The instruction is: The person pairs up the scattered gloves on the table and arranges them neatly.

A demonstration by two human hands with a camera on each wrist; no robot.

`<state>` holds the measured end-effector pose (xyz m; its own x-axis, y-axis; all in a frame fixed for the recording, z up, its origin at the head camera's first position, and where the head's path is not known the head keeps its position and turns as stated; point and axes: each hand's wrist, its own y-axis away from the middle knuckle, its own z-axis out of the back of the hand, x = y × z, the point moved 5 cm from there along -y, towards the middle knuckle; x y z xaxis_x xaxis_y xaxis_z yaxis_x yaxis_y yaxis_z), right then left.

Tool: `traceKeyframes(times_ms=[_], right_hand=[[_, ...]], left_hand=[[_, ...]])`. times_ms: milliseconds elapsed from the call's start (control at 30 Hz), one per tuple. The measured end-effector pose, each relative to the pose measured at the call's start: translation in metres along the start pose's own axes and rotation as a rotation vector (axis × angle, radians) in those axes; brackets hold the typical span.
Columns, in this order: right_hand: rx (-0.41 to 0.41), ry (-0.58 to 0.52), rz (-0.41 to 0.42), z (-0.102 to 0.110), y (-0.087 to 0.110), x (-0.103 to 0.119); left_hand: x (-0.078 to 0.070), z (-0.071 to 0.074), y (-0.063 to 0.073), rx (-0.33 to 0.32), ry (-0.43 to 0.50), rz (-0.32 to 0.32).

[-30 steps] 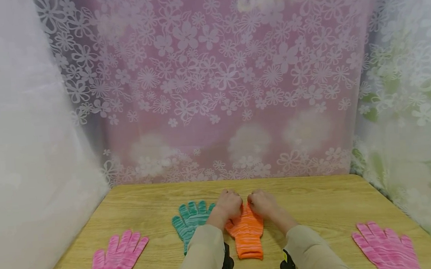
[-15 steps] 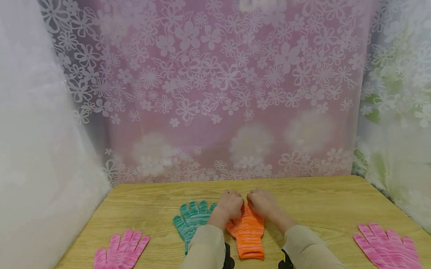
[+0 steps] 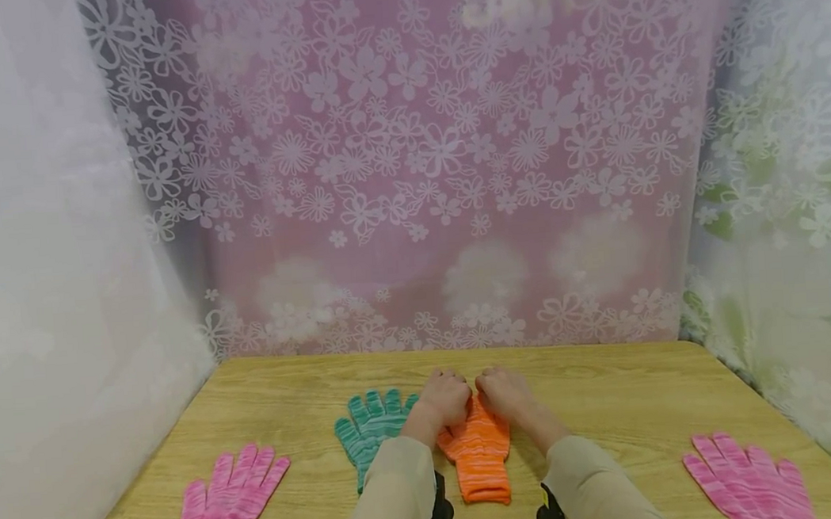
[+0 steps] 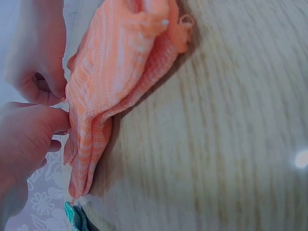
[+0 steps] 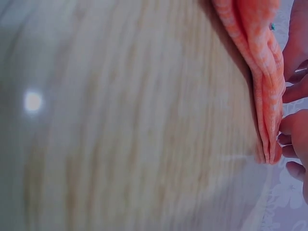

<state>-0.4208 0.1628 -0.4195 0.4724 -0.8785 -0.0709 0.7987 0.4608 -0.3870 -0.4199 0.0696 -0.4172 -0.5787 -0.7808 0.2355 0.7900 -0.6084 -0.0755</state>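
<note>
An orange striped knit glove [image 3: 479, 454] lies at the middle of the table, its cuff toward the near side and its fingers at the far end. My left hand [image 3: 444, 395] pinches the glove's far end at the left. Beside it, my right hand [image 3: 504, 393] pinches that end at the right, the two hands nearly together. In the left wrist view, thumb and fingertips meet the fabric's edge, and the glove [image 4: 110, 72] is bunched in folds. The hands cover most of the glove's fingers. A teal striped glove [image 3: 374, 435] lies left of it, partly hidden behind my left forearm.
A pink glove [image 3: 224, 497] lies at the table's left and another pink glove [image 3: 752, 477] at the right, both cut off by the bottom edge. The wooden table [image 3: 610, 406] meets a flowered pink curtain [image 3: 439, 171] behind, with pale sheets on both sides.
Both hands keep their hold on the orange glove's far end, and the gloves lie as before. Only the head view shifts slightly.
</note>
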Motion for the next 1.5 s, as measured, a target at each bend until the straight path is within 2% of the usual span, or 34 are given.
traceKeyframes(times_ms=[133,333,400,467,600,700,1000,1300,1500], right_hand=[[0.025,0.013,-0.01,-0.002,0.001,-0.001],[0.02,-0.078,-0.068,0.005,0.003,-0.008],[0.01,-0.097,-0.058,0.008,0.004,-0.011],[-0.007,-0.086,0.014,0.01,0.006,-0.012],[-0.074,-0.053,0.246,0.014,0.011,-0.007],[-0.085,-0.038,0.328,0.012,0.014,-0.004],[-0.002,-0.041,0.281,0.007,0.016,-0.004],[-0.036,-0.074,0.163,0.01,0.013,-0.008],[0.003,-0.072,0.122,0.012,0.013,-0.007]], left_hand=[[-0.001,-0.002,-0.001,-0.001,0.0,-0.002],[-0.001,-0.002,0.0,-0.001,-0.015,0.012],[0.0,-0.002,0.0,0.0,-0.023,0.018],[0.0,-0.002,0.001,0.0,-0.026,0.021],[-0.001,-0.002,0.002,0.0,-0.035,0.021],[-0.002,-0.003,0.003,-0.002,-0.036,0.022],[-0.002,-0.003,0.001,-0.012,-0.02,0.024],[0.0,0.005,0.003,-0.026,-0.038,-0.004],[-0.001,0.01,0.005,-0.054,-0.022,-0.033]])
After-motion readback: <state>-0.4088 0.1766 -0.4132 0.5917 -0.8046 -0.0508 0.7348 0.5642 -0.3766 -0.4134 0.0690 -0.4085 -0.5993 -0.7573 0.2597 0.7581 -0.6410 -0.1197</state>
